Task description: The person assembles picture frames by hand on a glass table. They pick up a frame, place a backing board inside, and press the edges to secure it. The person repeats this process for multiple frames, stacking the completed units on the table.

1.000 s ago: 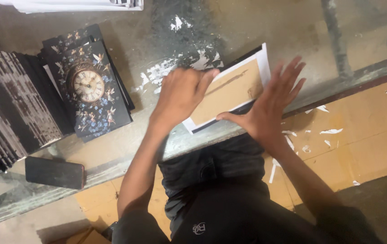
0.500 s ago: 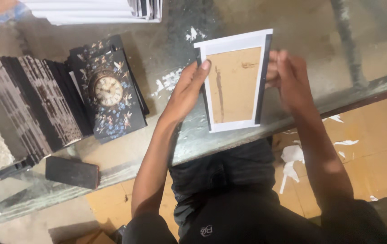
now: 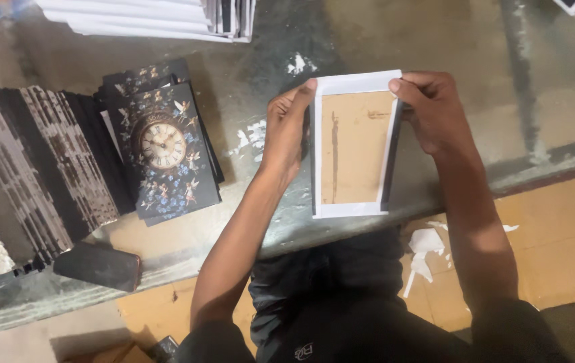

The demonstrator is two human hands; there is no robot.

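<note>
Your left hand (image 3: 286, 134) and right hand (image 3: 435, 111) now pinch top corners of brown cardboard panel with white paper border (image 3: 355, 148), pressed flat a second ago, now turned upright over grey worktable (image 3: 435, 40) edge. Border flaps look folded. Stack of dark clock-print covers (image 3: 163, 151) lies left, black phone (image 3: 98, 266) nearer.

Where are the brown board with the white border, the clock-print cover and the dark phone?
brown board (image 3: 355, 148), head view, middle of its brown face
clock-print cover (image 3: 164, 146), head view, on the clock dial
dark phone (image 3: 97, 266), head view, middle of its back
</note>
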